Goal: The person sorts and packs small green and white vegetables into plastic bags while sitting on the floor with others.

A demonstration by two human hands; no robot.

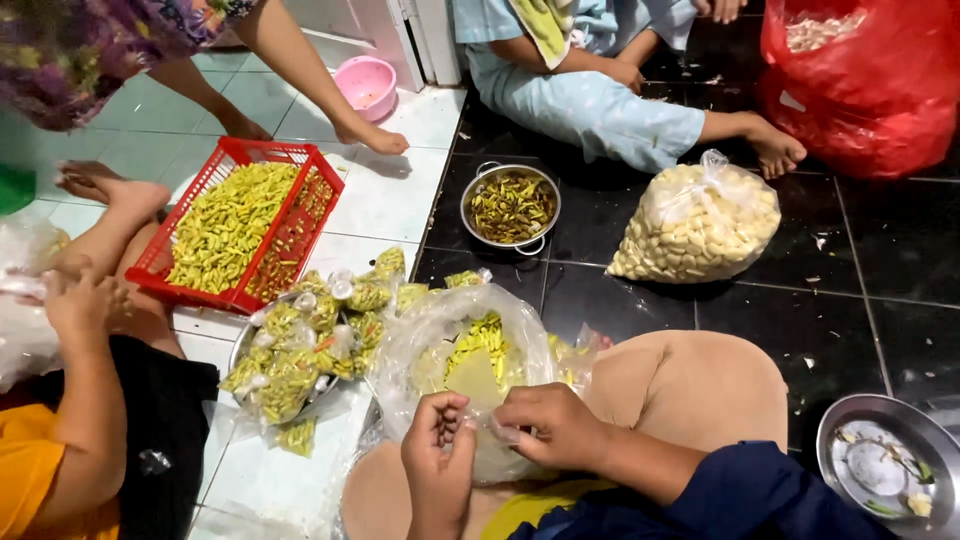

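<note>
Both hands rest on a clear plastic bag (pixel 465 350) of yellow snacks in the lap: left hand (pixel 437 455) and right hand (pixel 545 425) each pinch its film in a clenched grip, beside a red basket (pixel 290 240).

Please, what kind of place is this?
Probably a home floor used for packing snacks: people sit on the tiled floor around a red plastic basket of yellow snack pieces and small filled clear bags.

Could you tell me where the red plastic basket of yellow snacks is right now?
The red basket sits on the pale tiles at upper left, left of the metal pot and above the pile of small filled packets.
</note>
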